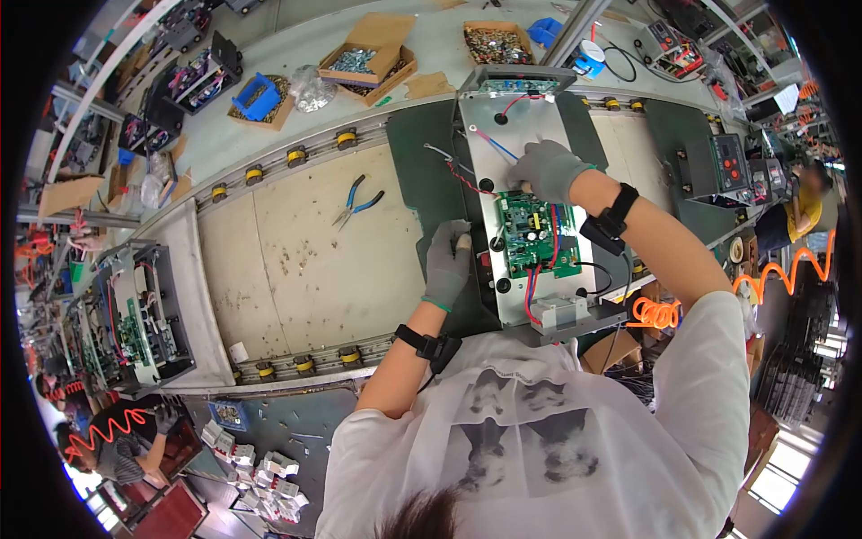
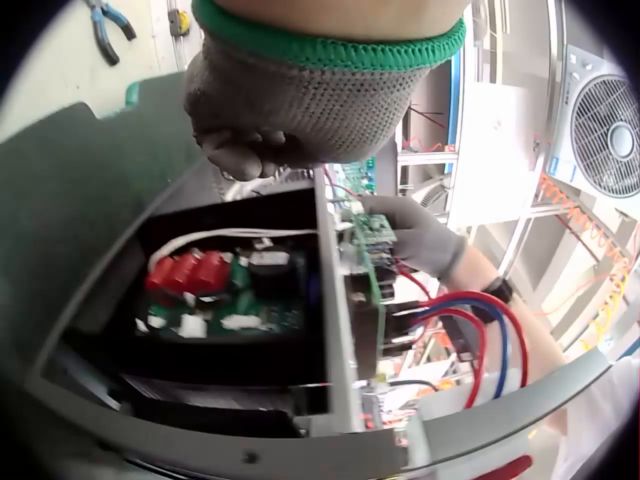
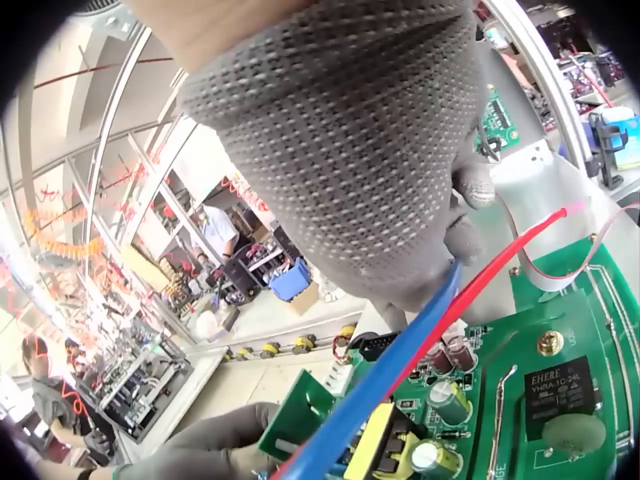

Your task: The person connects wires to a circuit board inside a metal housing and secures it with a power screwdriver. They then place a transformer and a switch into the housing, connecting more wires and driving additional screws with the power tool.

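An open electronics chassis (image 1: 479, 296) lies in front of me, with a bare metal plate (image 1: 548, 117) and a green circuit board (image 3: 510, 330). My gloved right hand (image 1: 552, 171) is over the board's far end. In the right wrist view its bent fingers pinch a blue wire (image 3: 380, 370), the fingertips partly hidden, and a red wire (image 3: 485, 275) runs close beside it. My gloved left hand (image 1: 447, 260) stays at the chassis's left side, fingers curled and nothing visible in them. Under it, the left wrist view shows red components (image 2: 190, 273) inside the housing.
Blue-handled pliers (image 1: 362, 199) lie on the conveyor left of the chassis. Beyond the roller rail stand boxes of small hardware (image 1: 498, 43) and a blue bin (image 1: 258, 97). Other units stand left and right (image 1: 718, 171) on the line. An orange coiled hose (image 1: 657, 313) hangs at right.
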Available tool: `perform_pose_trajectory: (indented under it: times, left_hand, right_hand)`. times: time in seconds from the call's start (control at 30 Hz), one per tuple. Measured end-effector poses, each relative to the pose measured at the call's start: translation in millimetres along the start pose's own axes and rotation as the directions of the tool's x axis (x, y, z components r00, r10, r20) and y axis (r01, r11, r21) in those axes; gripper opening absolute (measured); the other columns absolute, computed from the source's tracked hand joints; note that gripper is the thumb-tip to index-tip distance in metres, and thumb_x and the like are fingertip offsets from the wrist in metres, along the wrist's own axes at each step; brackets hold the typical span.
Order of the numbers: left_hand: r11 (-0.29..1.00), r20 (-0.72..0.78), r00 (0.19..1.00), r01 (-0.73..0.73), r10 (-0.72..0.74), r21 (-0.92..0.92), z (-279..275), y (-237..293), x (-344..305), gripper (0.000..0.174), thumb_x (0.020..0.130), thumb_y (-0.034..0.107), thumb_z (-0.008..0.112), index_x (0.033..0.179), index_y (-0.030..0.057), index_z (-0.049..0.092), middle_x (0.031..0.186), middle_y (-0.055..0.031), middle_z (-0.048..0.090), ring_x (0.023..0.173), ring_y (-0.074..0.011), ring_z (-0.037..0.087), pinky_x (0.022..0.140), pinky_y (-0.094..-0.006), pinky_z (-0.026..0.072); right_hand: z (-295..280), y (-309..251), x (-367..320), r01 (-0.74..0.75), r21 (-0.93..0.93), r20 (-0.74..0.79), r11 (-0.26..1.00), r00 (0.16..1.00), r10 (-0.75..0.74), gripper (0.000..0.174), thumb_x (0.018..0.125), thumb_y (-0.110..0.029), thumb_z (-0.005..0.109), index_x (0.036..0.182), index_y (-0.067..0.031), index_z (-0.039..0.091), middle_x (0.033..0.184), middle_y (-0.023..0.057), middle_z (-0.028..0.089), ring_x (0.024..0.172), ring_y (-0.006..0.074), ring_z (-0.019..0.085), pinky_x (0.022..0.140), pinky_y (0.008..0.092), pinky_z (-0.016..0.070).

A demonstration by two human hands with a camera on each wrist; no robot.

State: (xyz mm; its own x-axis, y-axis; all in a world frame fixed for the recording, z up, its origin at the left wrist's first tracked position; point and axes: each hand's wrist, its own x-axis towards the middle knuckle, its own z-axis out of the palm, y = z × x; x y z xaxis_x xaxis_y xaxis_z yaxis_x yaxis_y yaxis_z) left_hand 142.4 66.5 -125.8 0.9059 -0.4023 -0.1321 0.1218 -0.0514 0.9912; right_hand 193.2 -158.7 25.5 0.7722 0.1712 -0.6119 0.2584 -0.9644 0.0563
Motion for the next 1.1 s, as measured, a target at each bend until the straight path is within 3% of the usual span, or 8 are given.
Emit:
perform_pose_trajectory:
  times: [0.1,0.23,0.3,0.43,0.5,0.67,0.8,1.1]
  left_hand:
    - [0.995,-0.029,0.997,-0.076,0.078,0.066,-17,-20,-9,0.027,0.080,0.002,0.060,0.107,0.0058,0.059,0.105,-0.0106,0.058,0.085,-0.0201,0.058,0.077,-0.0316,0.0487]
    - [0.971,0.281,0.959,-0.024,-0.045,0.240,-19,-12,-16,0.039,0.075,0.004,0.067,0.113,0.0134,0.061,0.100,-0.0036,0.056,0.074,-0.0162,0.050,0.072,-0.0281,0.0459]
    - [0.967,0.266,0.962,-0.013,-0.057,0.253,-13,-13,-13,0.032,0.076,0.005,0.066,0.108,0.0106,0.065,0.096,-0.0045,0.058,0.074,-0.0161,0.052,0.071,-0.0286,0.0466]
    - [0.976,0.183,0.979,-0.120,0.087,0.181,1,-57,4,0.021,0.078,0.003,0.065,0.099,0.0065,0.068,0.090,-0.0063,0.061,0.071,-0.0146,0.055,0.068,-0.0289,0.0475]
    - [0.989,0.120,0.985,0.133,-0.125,-0.062,7,-63,13,0.016,0.079,0.002,0.064,0.095,0.0021,0.068,0.084,-0.0071,0.064,0.070,-0.0132,0.058,0.066,-0.0284,0.0484]
    - [0.992,0.171,0.977,0.129,-0.124,-0.014,19,-55,29,0.019,0.079,0.002,0.066,0.097,-0.0002,0.068,0.086,-0.0071,0.065,0.073,-0.0135,0.060,0.068,-0.0266,0.0492]
    - [0.987,0.250,0.963,0.126,-0.097,-0.102,11,-46,28,0.021,0.079,0.003,0.067,0.099,0.0008,0.068,0.087,-0.0080,0.066,0.078,-0.0139,0.062,0.072,-0.0256,0.0494]
    - [0.995,0.187,0.979,-0.094,0.087,0.030,7,-32,13,0.017,0.080,0.005,0.065,0.097,0.0029,0.068,0.091,-0.0106,0.066,0.079,-0.0189,0.063,0.073,-0.0294,0.0501]
  right_hand:
    - [-7,-8,-1,-0.151,0.006,0.079,0.989,0.986,0.150,0.026,0.086,-0.030,0.056,0.107,-0.0161,0.063,0.098,0.0165,0.064,0.097,0.0288,0.062,0.083,0.0391,0.0478]
    - [-3,-6,6,-0.214,0.022,0.142,0.977,0.968,0.209,0.028,0.086,-0.032,0.054,0.105,-0.0143,0.063,0.095,0.0155,0.066,0.096,0.0305,0.063,0.083,0.0391,0.0473]
    - [7,2,12,-0.179,0.372,0.015,0.911,0.982,0.187,0.027,0.086,-0.031,0.054,0.103,-0.0127,0.063,0.099,0.0123,0.067,0.097,0.0310,0.062,0.084,0.0377,0.0471]
    - [-1,-5,9,-0.200,0.516,0.046,0.833,0.977,0.207,0.026,0.085,-0.031,0.059,0.101,-0.0107,0.065,0.099,0.0092,0.067,0.095,0.0262,0.063,0.086,0.0341,0.0470]
    - [12,2,15,-0.205,0.601,0.051,0.772,0.974,0.219,0.026,0.083,-0.029,0.063,0.100,-0.0089,0.066,0.097,0.0081,0.067,0.093,0.0226,0.063,0.085,0.0318,0.0472]
    - [29,11,24,-0.095,0.804,0.015,0.586,0.990,0.140,0.019,0.087,-0.021,0.058,0.099,-0.0098,0.068,0.096,0.0105,0.067,0.090,0.0244,0.064,0.083,0.0335,0.0479]
    - [24,14,13,-0.191,0.393,-0.171,0.899,0.946,0.276,0.024,0.085,-0.011,0.051,0.102,-0.0158,0.067,0.095,0.0137,0.066,0.086,0.0337,0.061,0.079,0.0420,0.0477]
    - [49,17,-21,-0.080,0.687,-0.291,0.722,0.880,0.374,0.030,0.078,0.003,0.043,0.100,-0.0018,0.064,0.086,0.0185,0.065,0.085,0.0304,0.063,0.081,0.0348,0.0477]
